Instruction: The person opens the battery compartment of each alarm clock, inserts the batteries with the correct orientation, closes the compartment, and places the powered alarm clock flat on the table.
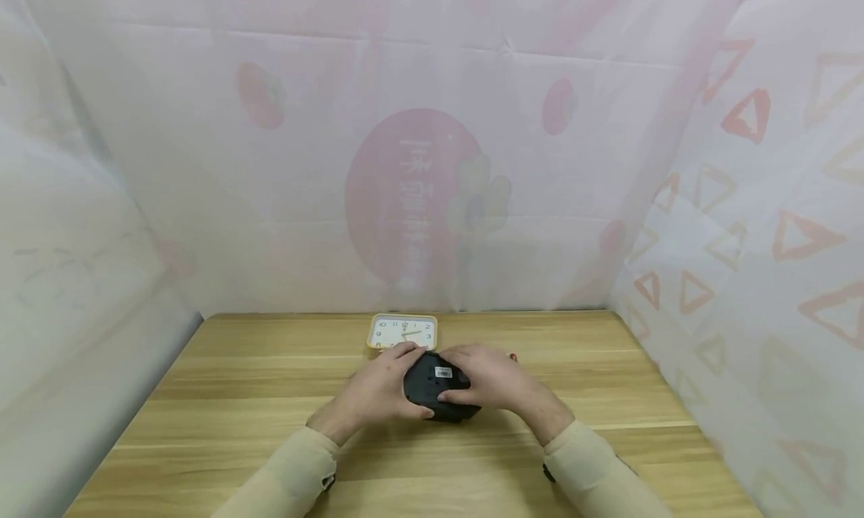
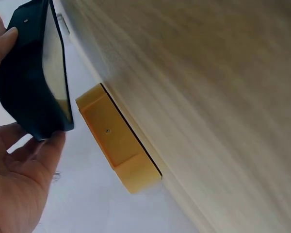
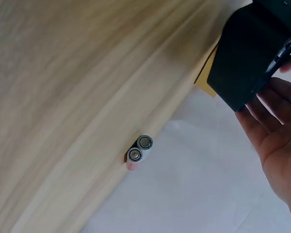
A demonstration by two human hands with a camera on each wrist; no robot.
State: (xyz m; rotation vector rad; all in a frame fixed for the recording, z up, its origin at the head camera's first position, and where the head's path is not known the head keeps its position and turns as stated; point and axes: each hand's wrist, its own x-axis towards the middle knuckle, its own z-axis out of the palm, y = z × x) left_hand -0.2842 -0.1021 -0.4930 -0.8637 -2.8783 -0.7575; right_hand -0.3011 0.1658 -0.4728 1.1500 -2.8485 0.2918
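Holding the black casing point(image 1: 425, 385) over the table point(image 1: 229, 390), left grip point(image 1: 390, 387) and right grip point(image 1: 491, 378) clamping its opposite sides. I'm judging it light, stiff, slightly slippery; its edges are offering the surest hold. Yellow-framed clock point(image 1: 400, 330) is lying just beyond my left grip, batteries point(image 3: 139, 150) near my right.

There are two hands, one left hand point(image 1: 388, 387) and one right hand point(image 1: 493, 377), in two pale sleeves point(image 1: 286, 465), along with one black object point(image 1: 421, 389) bearing one white label point(image 1: 442, 372), one yellow-framed clock point(image 1: 403, 332) and two batteries point(image 3: 144, 142), all at one bench point(image 1: 236, 398). Three walls stand around it: one back wall point(image 1: 304, 76), one left wall point(image 1: 54, 203) and one right wall point(image 1: 682, 338). The back wall carries one large pink disc point(image 1: 378, 196), while the right wall shows numerous outlined triangles point(image 1: 761, 109), some too faint to count.
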